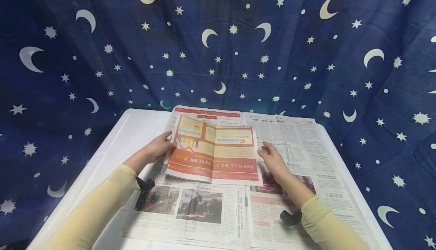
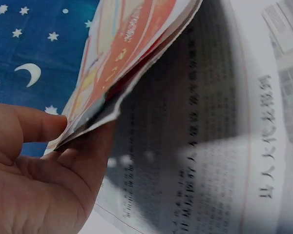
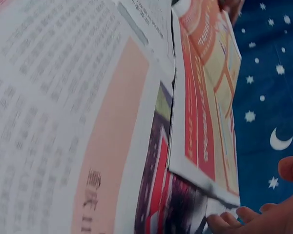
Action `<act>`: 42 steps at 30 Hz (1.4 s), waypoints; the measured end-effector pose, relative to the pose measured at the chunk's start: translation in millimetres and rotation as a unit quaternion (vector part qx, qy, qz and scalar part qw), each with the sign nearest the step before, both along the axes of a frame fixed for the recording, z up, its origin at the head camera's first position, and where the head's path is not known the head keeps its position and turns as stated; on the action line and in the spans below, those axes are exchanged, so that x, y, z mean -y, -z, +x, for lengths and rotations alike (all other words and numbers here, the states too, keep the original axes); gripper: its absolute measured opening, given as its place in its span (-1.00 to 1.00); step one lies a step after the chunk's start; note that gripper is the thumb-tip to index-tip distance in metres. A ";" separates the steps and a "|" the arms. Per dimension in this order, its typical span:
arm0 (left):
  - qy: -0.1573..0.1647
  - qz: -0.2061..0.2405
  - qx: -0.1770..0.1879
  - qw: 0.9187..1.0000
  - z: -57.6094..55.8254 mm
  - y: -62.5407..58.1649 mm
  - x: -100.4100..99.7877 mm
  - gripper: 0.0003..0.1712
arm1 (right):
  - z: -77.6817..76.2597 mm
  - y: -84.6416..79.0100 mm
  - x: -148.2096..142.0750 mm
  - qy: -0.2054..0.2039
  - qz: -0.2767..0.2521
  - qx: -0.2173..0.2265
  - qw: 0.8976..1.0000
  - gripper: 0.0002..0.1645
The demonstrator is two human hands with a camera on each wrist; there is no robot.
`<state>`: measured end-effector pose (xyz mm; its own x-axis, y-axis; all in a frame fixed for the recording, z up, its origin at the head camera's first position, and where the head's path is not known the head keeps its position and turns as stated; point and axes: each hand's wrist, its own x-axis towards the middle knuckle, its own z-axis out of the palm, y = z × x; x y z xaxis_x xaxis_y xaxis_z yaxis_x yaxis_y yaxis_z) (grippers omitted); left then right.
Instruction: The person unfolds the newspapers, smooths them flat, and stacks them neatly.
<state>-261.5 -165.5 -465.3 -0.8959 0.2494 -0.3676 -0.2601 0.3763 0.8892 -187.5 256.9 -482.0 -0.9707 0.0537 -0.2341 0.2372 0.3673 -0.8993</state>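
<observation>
An orange-and-red newspaper point(image 1: 235, 155), several sheets thick with a crease down its middle, lies over larger spread newspaper sheets point(image 1: 293, 136). My left hand point(image 1: 156, 146) holds its left edge. In the left wrist view the left hand point(image 2: 49, 170) has its thumb on top of the orange-and-red newspaper point(image 2: 132, 39) and its fingers underneath, and that side is lifted off the printed sheet below. Just off the right edge is my right hand point(image 1: 274, 163), fingers extended and loosely spread. The right wrist view shows the right hand point(image 3: 268, 219) beside the newspaper's corner, gripping nothing.
The large sheets lie on a white-covered table point(image 1: 112, 147), which shows along its left side. Behind and around it hangs a dark blue cloth point(image 1: 190, 53) with moons and stars. A black band point(image 1: 291, 217) sits on the right wrist, another point(image 1: 145, 183) on the left.
</observation>
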 end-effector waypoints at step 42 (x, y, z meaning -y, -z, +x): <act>0.065 -0.134 -0.092 0.985 32.6 36.4 -30.6 -0.07 | 6.1 29.4 -41.8 -0.032 0.087 0.029 0.995 -0.14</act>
